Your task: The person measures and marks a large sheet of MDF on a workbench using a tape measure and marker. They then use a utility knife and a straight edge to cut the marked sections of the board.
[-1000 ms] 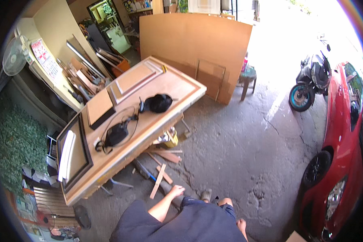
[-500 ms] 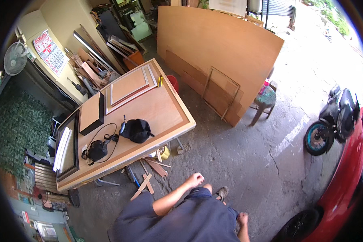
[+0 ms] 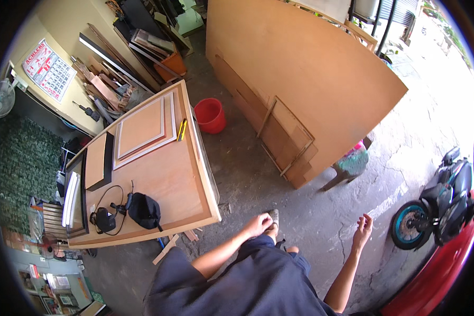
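My left hand [image 3: 258,225] hangs in front of my body over the concrete floor, its fingers loosely curled with nothing visible in them. Out to the right, my right hand [image 3: 363,230] is raised with the fingers apart, holding nothing. Neither hand touches anything. Nearest on the left is a large wood-topped worktable [image 3: 187,210]. On it lie a black cap [image 3: 145,209], a dark pouch-like item with a strap [image 3: 105,220], flat framed panels [image 3: 142,126], a yellow cutter knife [image 3: 182,129] and a black-sided box-like panel [image 3: 97,160].
A red bucket [image 3: 210,117] stands beyond the table. A big plywood sheet [image 3: 305,79] leans upright with a thin wooden frame [image 3: 268,118] against it. Behind its right end is a stool [image 3: 351,164]. A motorcycle [image 3: 432,205] and a red car [image 3: 432,287] stand at right.
My view has shifted forward, bringing the red bucket and plywood closer. My right hand has swung up and outward, its fingers spreading. My left hand stays low in front.
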